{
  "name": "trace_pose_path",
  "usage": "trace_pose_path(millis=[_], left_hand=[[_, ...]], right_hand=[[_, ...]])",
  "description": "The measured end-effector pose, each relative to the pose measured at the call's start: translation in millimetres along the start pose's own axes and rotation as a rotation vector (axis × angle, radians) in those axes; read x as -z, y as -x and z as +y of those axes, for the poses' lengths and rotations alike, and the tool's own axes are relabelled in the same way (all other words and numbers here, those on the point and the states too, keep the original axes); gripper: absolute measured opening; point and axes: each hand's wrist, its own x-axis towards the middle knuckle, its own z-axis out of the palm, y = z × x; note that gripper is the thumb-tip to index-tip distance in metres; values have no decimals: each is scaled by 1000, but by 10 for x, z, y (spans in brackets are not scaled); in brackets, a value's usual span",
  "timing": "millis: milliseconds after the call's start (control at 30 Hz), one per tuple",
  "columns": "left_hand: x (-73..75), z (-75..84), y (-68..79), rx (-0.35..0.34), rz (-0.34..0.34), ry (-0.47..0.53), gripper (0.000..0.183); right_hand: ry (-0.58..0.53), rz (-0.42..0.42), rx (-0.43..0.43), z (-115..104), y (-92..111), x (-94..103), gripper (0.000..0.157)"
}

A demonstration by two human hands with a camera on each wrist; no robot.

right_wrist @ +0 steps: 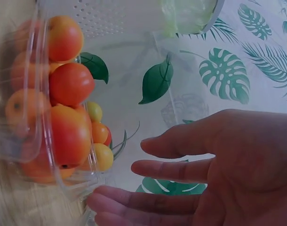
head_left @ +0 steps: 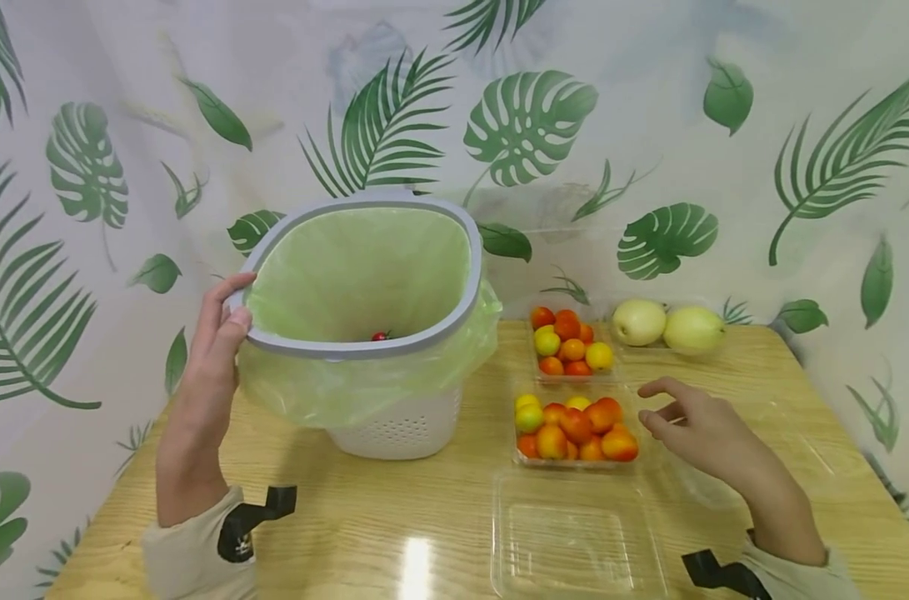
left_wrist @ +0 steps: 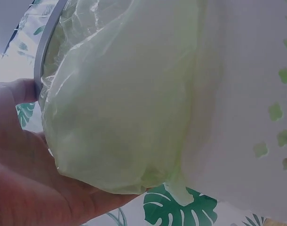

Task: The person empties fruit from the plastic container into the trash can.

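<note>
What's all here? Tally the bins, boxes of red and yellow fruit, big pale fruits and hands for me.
Bin: 1
Boxes of red and yellow fruit: 2
Big pale fruits: 2
Hands: 2
Total: 7

White bin (head_left: 394, 433), gray rim (head_left: 349, 351), overhanging green liner (head_left: 364, 258), at left; near clear tray (head_left: 574, 462) at right holds red-yellow fruit (head_left: 575, 425).

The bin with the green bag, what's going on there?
A person's left hand holds the grey rim of a white bin, lined with a green bag; something small and red shows inside. The right hand holds nothing, near a clear tub of red, orange and yellow fruit. Another fruit tub and two pale melons sit farther back.
</note>
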Motion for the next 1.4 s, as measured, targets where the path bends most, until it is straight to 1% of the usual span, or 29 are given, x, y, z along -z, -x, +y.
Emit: trace_pose_path(millis=[100, 267, 367, 467, 600, 667, 867, 1033, 1200, 1300, 1400], left_hand=[[-18, -9, 1, -4, 5, 8, 46], [-28, -30, 3, -26, 26, 21, 45], [-37, -37, 9, -35, 25, 25, 46], [-54, -42, -1, -48, 23, 26, 46], [-72, -43, -17, -54, 27, 24, 47], [-73, -44, -12, -47, 35, 18, 47], [-68, -56, 18, -43, 50, 12, 46], [-75, -49, 24, -38, 48, 16, 47], [-77, -55, 38, -23, 52, 15, 47], [-76, -67, 39, -16, 48, 15, 47], [-73, -67, 33, -20, 50, 9, 48]], right_hand=[[19, 11, -7, 52, -6, -5, 39], [-27, -19, -5, 74, -22, -14, 43], [-51, -47, -24, 76, -22, -17, 49], [-121, -85, -50, 114, -37, -33, 57], [-257, -146, -61, 202, -87, -108, 65], [-292, -163, -65, 228, -112, -156, 63], [-325, -181, -76, 289, -182, -243, 48], [-368, -185, -82, 354, -226, -271, 44], [-421, -186, -56, 416, -259, -332, 44], [-463, -203, -46, 443, -274, -356, 49], [-481, -216, -57, 449, -290, -349, 54]])
